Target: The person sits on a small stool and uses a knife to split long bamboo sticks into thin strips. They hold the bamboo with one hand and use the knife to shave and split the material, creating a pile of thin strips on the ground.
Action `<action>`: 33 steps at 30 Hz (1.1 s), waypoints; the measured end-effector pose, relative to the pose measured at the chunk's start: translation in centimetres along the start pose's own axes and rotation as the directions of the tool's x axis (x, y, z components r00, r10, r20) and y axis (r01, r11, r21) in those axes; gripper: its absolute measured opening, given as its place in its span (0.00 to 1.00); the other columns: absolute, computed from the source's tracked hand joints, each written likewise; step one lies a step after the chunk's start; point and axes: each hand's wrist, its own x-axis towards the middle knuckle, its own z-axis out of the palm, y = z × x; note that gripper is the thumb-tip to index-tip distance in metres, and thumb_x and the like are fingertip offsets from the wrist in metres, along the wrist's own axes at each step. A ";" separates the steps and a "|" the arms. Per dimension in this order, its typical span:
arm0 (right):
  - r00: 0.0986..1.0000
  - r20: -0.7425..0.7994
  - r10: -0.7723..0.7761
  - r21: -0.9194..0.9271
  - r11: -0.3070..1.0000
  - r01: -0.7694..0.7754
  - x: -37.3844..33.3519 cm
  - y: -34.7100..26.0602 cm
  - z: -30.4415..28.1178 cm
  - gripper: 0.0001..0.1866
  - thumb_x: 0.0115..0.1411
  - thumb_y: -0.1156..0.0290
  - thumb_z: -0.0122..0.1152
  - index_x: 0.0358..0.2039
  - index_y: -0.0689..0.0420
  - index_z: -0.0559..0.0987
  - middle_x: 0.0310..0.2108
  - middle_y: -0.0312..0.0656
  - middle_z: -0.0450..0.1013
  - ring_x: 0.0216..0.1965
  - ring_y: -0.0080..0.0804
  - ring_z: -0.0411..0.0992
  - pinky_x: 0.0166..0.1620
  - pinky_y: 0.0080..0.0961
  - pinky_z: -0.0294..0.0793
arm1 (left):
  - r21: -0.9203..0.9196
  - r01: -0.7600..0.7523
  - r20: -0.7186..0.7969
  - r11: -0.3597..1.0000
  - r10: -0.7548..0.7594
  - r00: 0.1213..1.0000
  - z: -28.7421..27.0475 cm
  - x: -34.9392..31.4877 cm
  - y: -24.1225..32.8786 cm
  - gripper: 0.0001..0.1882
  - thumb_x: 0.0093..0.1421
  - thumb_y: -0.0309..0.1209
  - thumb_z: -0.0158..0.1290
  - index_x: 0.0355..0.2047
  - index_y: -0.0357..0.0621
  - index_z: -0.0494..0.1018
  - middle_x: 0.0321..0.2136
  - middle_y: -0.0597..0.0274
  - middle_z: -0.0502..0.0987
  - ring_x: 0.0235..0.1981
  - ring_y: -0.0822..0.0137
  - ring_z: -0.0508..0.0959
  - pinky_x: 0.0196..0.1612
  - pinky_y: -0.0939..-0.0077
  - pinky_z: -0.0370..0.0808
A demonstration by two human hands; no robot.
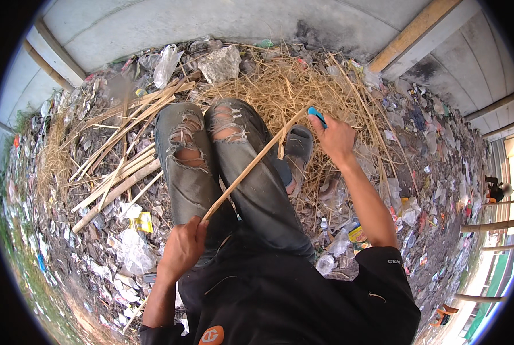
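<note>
A long, thin bamboo strip runs slantwise across my lap, from lower left to upper right. My left hand is closed round its near end, beside my thigh. In my right hand is a blue-handled tool, probably a cutter knife, gripped with the thumb along it. Its tip meets the far end of the strip; the blade itself is too small to make out. A curled shaving hangs down from the strip near that end. Below the right hand a grey sandal shows on my foot.
Pale shavings lie heaped beyond my knees. Several bamboo strips and a thicker pole rest to the left. Litter covers the ground, with a stone block near the concrete wall. Wooden posts lean there.
</note>
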 end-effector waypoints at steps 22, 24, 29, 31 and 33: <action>0.972 0.103 -0.212 0.426 0.893 0.149 3.2 3.8 -5.3 0.30 0.60 0.36 0.66 0.36 0.55 0.84 0.22 0.41 0.76 0.25 0.37 0.77 0.30 0.37 0.74 | -0.042 -0.086 0.096 0.995 0.090 0.991 -3.7 2.7 -0.4 0.19 0.73 0.34 0.48 0.26 0.34 0.74 0.20 0.42 0.76 0.25 0.37 0.78 0.29 0.51 0.72; 0.975 -0.042 -0.218 0.519 0.829 0.208 2.7 2.2 -4.6 0.27 0.60 0.42 0.69 0.42 0.56 0.85 0.23 0.40 0.76 0.26 0.39 0.77 0.31 0.38 0.75 | -0.028 -0.084 0.096 0.996 0.086 0.992 -3.7 2.6 -0.3 0.19 0.73 0.35 0.49 0.27 0.34 0.73 0.20 0.41 0.76 0.25 0.37 0.78 0.29 0.50 0.72; 0.957 0.002 -0.289 0.339 0.901 0.271 2.8 1.5 -2.6 0.19 0.60 0.57 0.72 0.46 0.57 0.85 0.26 0.43 0.78 0.32 0.43 0.80 0.36 0.36 0.77 | 0.052 -0.058 0.073 0.997 0.054 0.996 -3.4 2.4 -0.4 0.16 0.72 0.34 0.50 0.29 0.36 0.73 0.19 0.40 0.76 0.24 0.36 0.78 0.29 0.47 0.72; 0.960 -0.025 -0.279 0.385 0.884 0.266 2.9 1.6 -1.9 0.15 0.61 0.63 0.70 0.44 0.59 0.85 0.27 0.45 0.78 0.32 0.46 0.79 0.36 0.36 0.77 | 0.119 -0.082 0.044 0.989 0.078 0.996 -3.3 2.1 -0.6 0.15 0.71 0.34 0.52 0.29 0.37 0.72 0.19 0.39 0.75 0.24 0.36 0.77 0.28 0.46 0.71; 0.961 -0.107 -0.254 0.435 0.857 0.275 2.4 2.1 -1.1 0.11 0.62 0.67 0.68 0.41 0.61 0.85 0.29 0.47 0.79 0.29 0.50 0.77 0.34 0.37 0.76 | 0.173 -0.103 0.023 0.980 0.101 0.995 -3.1 2.0 -0.6 0.14 0.70 0.35 0.53 0.29 0.38 0.72 0.18 0.39 0.74 0.23 0.36 0.77 0.27 0.46 0.72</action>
